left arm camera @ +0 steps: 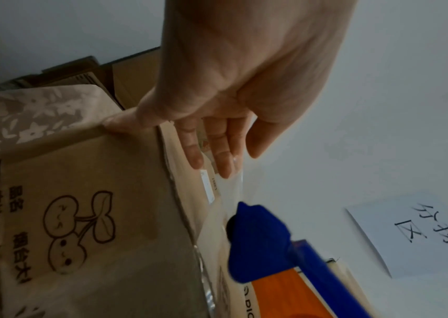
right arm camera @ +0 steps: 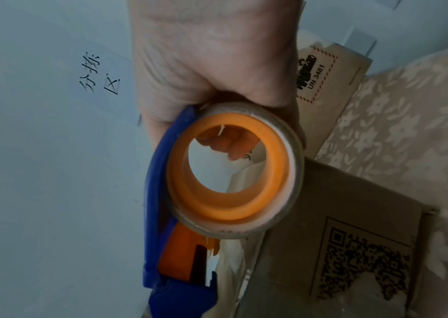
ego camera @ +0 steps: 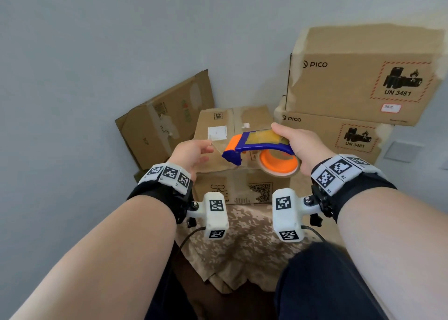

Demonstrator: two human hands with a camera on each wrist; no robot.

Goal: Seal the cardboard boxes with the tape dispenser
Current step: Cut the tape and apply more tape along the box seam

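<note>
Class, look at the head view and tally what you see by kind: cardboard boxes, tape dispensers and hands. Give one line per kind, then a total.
Cardboard boxes: 4 (box in front, leaning box, upper PICO box, lower PICO box)
Tape dispensers: 1
Hands: 2 (left hand, right hand)
Total: 7

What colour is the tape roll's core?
Orange. The core shows best in the right wrist view, inside the blue dispenser.
</note>
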